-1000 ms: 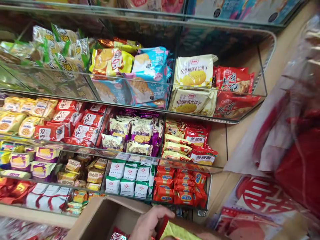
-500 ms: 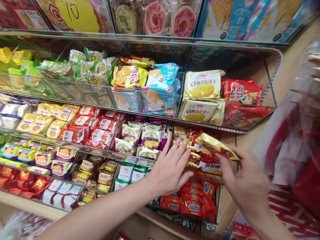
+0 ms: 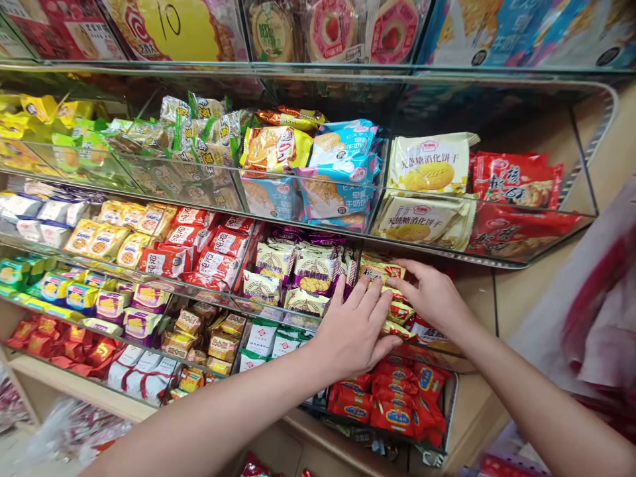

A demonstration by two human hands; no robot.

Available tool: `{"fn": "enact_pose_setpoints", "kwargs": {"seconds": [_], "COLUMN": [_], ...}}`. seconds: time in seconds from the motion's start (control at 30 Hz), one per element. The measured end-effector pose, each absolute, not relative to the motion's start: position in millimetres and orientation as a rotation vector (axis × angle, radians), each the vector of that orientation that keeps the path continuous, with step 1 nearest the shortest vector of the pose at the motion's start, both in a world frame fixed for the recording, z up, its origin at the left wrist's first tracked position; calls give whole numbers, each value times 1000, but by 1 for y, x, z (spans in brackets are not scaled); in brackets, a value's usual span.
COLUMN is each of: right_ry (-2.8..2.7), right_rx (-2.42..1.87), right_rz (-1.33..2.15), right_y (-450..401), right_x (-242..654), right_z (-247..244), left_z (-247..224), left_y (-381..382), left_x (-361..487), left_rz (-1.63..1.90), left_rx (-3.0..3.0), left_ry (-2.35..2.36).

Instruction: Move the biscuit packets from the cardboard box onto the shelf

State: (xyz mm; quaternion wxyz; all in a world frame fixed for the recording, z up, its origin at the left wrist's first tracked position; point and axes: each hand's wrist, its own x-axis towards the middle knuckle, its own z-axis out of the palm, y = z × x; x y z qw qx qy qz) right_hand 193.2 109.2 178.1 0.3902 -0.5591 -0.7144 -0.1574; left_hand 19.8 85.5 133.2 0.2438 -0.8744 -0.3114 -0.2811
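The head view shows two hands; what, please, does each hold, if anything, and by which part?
The right hand touches a yellow packet at its right end; whether it grips is unclear. The left hand shows no definite hold.

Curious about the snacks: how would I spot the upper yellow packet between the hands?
Find the shelf, then the left hand and right hand. Between them, the upper yellow packet shows black lettering, unlike the cream-and-purple packets on its left.
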Motion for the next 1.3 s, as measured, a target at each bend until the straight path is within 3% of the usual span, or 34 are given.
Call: {"fn": "enact_pose_setpoints", "kwargs": {"seconds": [0.27,0.43,0.6,0.93,1.3], "right_ry": [-1800,-1934,-1786,-1915,-2269], "right_rx": [-1685,-1722,-1833,-1679,-1271], "right_rz": [-250,-401,-232,-222,-467], "right_y": [116,117,117,122,90], "right_x": [193,193,194,211,233], "right_z": [193,199,201,201,149], "left_z": [139,144,150,160,153], "left_y": [86,86,86,94,94], "left_x": [20,21,23,38,28], "left_rz": [-724,-703,-710,-709,-740], "left_rx": [-2338,-2307,-2278,-2187,-2241], "left_ry": [-832,-836,-835,-886,-839]}}
